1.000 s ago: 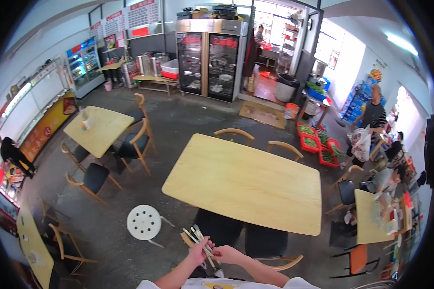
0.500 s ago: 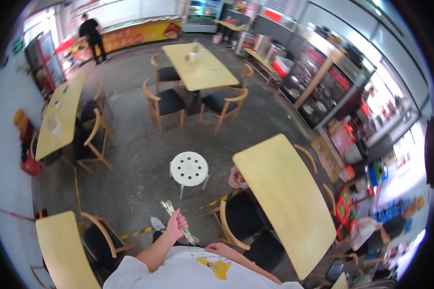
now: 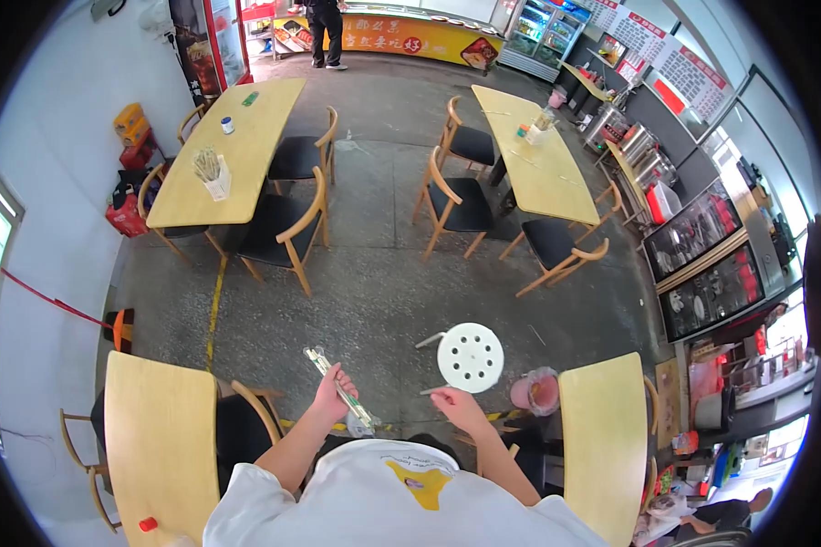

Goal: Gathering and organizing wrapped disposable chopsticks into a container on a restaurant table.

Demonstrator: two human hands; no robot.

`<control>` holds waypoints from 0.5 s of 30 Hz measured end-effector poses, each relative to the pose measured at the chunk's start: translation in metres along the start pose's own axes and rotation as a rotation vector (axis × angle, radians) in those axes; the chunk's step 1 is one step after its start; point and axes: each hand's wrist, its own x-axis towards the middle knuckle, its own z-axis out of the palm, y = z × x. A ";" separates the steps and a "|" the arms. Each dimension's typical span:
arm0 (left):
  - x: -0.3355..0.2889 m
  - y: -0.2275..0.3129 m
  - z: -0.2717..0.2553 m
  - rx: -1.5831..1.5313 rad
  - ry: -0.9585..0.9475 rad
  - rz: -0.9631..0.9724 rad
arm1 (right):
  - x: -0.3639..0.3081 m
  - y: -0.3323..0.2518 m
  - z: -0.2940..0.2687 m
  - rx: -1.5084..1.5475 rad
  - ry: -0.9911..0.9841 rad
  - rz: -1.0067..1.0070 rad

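Both forearms bare, raised before the chest. Left hand [image 3: 331,394] closed in a fist grip. Right hand [image 3: 453,404] loosely curled, fingers pinched.

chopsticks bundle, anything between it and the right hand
Nothing visible. The left hand holds the chopsticks bundle, and the right hand is apart from it with only bare floor showing between them.

bundle of chopsticks [image 3: 340,387] partly hidden by left hand [image 3: 330,396], right hand [image 3: 456,406] grip unclear
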 end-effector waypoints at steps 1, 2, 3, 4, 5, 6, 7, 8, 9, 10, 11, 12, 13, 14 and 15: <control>0.002 0.014 0.006 -0.018 0.010 0.014 | 0.011 -0.005 0.000 -0.002 -0.013 0.027; 0.005 0.027 0.012 -0.035 0.021 0.027 | 0.022 -0.008 -0.001 -0.004 -0.026 0.055; 0.011 0.039 0.016 -0.029 0.030 0.032 | 0.032 -0.005 0.001 0.007 -0.030 0.056; 0.018 0.047 0.018 -0.036 -0.037 0.004 | 0.039 0.004 0.004 -0.006 -0.092 0.081; 0.025 0.053 0.020 -0.045 -0.104 -0.022 | 0.045 0.012 0.008 -0.021 -0.156 0.104; 0.031 0.059 0.030 -0.017 -0.136 -0.031 | 0.051 0.018 0.010 -0.014 -0.236 0.165; 0.035 0.063 0.043 -0.025 -0.129 -0.017 | 0.057 0.022 0.010 -0.013 -0.251 0.157; 0.038 0.065 0.058 -0.031 -0.127 -0.028 | 0.063 0.026 0.009 -0.089 -0.319 0.179; 0.043 0.069 0.072 -0.034 -0.123 -0.038 | 0.073 0.027 0.010 -0.162 -0.386 0.199; 0.052 0.074 0.083 -0.036 -0.117 -0.022 | 0.087 0.028 0.011 -0.159 -0.398 0.187; 0.060 0.078 0.095 -0.038 -0.133 -0.026 | 0.102 0.027 0.012 -0.210 -0.443 0.190; 0.067 0.083 0.104 -0.039 -0.149 -0.035 | 0.116 0.026 0.009 -0.261 -0.485 0.196; 0.073 0.094 0.111 -0.037 -0.143 -0.024 | 0.138 0.028 0.008 -0.256 -0.492 0.187; 0.079 0.105 0.118 -0.017 -0.156 -0.018 | 0.165 0.031 0.009 -0.269 -0.491 0.116; 0.089 0.114 0.132 0.004 -0.174 -0.015 | 0.190 0.032 0.001 -0.285 -0.485 0.046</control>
